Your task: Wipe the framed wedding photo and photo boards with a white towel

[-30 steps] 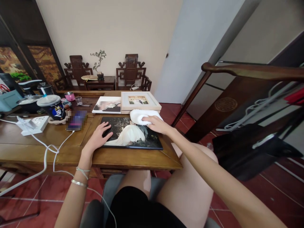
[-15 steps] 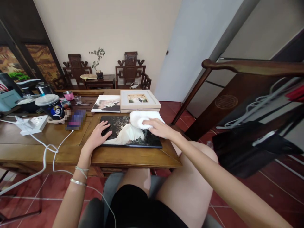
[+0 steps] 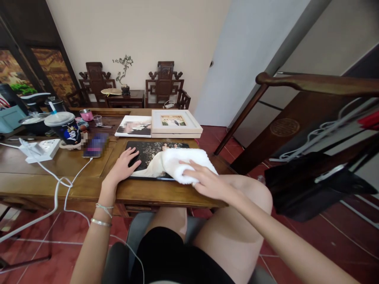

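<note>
A dark photo panel (image 3: 148, 156), printed with a figure in a long white dress, lies flat near the front edge of the wooden table (image 3: 142, 193). My left hand (image 3: 124, 163) rests on its left end with the fingers spread. A fluffy white cloth (image 3: 189, 159) is bunched under my right hand (image 3: 205, 179), whose fingers press into it. The cloth covers the right part of the panel and hides that end of the picture.
Behind the panel lie a small photo print (image 3: 133, 126) and a white picture frame (image 3: 177, 122). To the left are a phone (image 3: 95, 145) on a charging cable, a lidded cup (image 3: 66, 128) and a power strip (image 3: 44, 151). A wooden chair back (image 3: 296, 85) rises at right.
My right hand has drawn the cloth toward me and slightly right, down to the panel's near edge. People in the picture's upper part now show. My left hand stays on the left end.
</note>
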### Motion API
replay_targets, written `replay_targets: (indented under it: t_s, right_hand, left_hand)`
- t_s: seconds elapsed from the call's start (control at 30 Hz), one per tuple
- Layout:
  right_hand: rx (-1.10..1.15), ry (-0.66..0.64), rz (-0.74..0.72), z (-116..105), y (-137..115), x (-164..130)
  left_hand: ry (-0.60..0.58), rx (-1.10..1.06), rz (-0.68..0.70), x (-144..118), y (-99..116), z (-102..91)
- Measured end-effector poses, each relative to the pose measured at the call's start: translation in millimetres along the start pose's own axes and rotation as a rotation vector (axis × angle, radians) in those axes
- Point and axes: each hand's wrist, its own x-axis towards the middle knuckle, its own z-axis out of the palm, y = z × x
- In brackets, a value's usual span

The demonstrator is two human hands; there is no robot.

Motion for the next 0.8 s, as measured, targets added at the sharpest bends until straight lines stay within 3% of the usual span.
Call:
replay_targets:
  t_s: [0.2, 0.33, 0.47, 0.7, 0.8]
  right_hand:
    - [-0.047, 0.036, 0.065, 10.4, 73.9, 66.3]
    - [-0.054, 0.083, 0.101, 14.8, 94.4, 80.1]
    - [-0.046, 0.098, 0.062, 18.0, 73.9, 57.9]
    - [0.046, 0.007, -0.001, 5.2, -9.8, -19.1]
    - [0.057, -0.035, -0.047, -1.3, -28.7, -34.2]
  left_hand:
    - [0.004, -0.003, -0.003, -0.6, 1.0, -1.1]
    - [0.020, -0.018, -0.031, -0.4, -2.0, 1.0]
    - [0.022, -0.016, -0.050, 0.9, -7.3, 4.2]
    - [0.024, -0.004, -0.062, 2.6, -6.2, 6.7]
    - [0.030, -0.007, -0.063, 2.2, -4.2, 6.0]
